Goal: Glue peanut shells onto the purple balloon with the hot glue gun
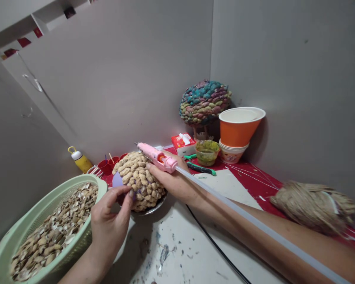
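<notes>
A rounded form point(140, 175) covered in peanut shells sits in a shallow metal dish point(149, 212). Bare purple surface point(117, 179) shows on its left side. My right hand point(168, 173) grips a pink hot glue gun point(155, 156) above the form, nozzle pointing up and left. A long translucent glue stick point(225, 203) runs out of its back along my forearm. My left hand point(115, 211) has thumb and index finger pinched together against the form's lower left; anything between the fingertips is hidden. Beside it, a green basket point(99, 185) holds many loose peanut shells point(56, 236).
Behind stand a yellow bottle point(81, 161), red cups point(105, 166), a tissue pack point(183, 145), a murky plastic bowl point(207, 153), stacked paper tubs point(235, 128) and a coloured shell-covered form point(204, 102). Green-handled pliers point(202, 169), a black cord point(213, 242) and a twine bundle point(313, 207) lie rightward.
</notes>
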Tool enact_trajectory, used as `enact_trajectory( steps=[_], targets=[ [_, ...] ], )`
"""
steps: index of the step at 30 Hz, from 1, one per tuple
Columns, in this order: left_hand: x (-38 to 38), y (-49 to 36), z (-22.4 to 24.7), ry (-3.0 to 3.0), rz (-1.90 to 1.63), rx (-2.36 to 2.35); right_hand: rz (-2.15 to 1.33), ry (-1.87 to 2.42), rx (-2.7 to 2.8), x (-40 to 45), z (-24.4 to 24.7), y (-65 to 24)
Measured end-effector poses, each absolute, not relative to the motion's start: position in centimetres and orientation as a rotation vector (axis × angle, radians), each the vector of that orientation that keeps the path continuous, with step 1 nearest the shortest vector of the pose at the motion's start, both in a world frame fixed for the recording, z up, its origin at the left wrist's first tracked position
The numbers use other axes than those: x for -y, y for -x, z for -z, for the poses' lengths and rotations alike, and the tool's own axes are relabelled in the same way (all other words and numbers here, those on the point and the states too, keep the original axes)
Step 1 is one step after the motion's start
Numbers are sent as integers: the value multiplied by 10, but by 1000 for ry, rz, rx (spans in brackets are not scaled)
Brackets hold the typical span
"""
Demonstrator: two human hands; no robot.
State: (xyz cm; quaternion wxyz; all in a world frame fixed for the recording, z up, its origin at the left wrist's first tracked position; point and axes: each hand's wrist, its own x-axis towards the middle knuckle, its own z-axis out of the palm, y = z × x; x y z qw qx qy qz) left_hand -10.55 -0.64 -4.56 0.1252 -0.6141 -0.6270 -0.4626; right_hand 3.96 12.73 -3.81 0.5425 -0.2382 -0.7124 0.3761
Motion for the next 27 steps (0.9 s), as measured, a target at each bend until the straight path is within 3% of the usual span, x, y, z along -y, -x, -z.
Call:
enact_trajectory(
  steps=[9,18,27],
  targets=[
    [4,110,50,1838,1208,1574,-912,547,1695,-126,37,-41],
    [7,106,45,1731,1300,1832,-895,527,1677,-127,37,-39],
    [6,106,47,1772,1307,1769,-832,532,1706,-129,36,-39]
  ],
)
